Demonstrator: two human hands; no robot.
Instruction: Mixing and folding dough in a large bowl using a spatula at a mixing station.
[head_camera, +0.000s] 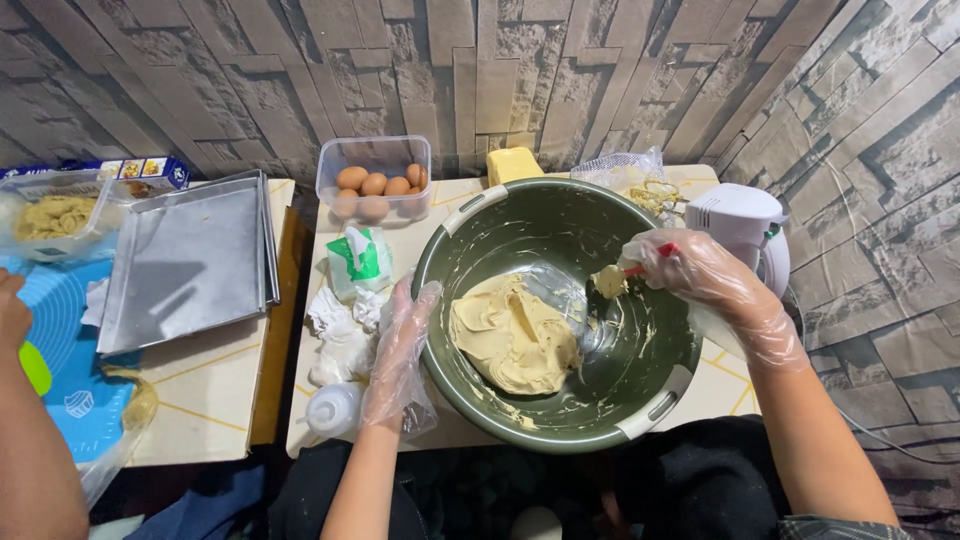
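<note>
Clear plastic gloves cover both of the person's hands. The right hand (700, 272) is closed around a red-handled spatula (630, 272), whose dough-caked tip hangs over the inside of the dark green mixing bowl (640, 370). The left hand (402, 345) lies flat with its fingers stretched out against the bowl's outer left rim, gripping nothing. Inside the bowl a pale yellow mass of dough (512, 338) sits left of centre, and smears of it streak the inner wall. Behind the right hand a white hand mixer (745, 225) stands on the table, just beside the bowl's right rim. A block of butter (514, 163) lies past the bowl's far edge. Left of the bowl are crumpled white tissues (340, 335), a green and white packet (360, 258) and a clear tub of brown eggs (375, 180). Further left, metal baking trays (190, 262) rest on a second table, and another person's arm (30, 450) shows at the frame's left edge.
</note>
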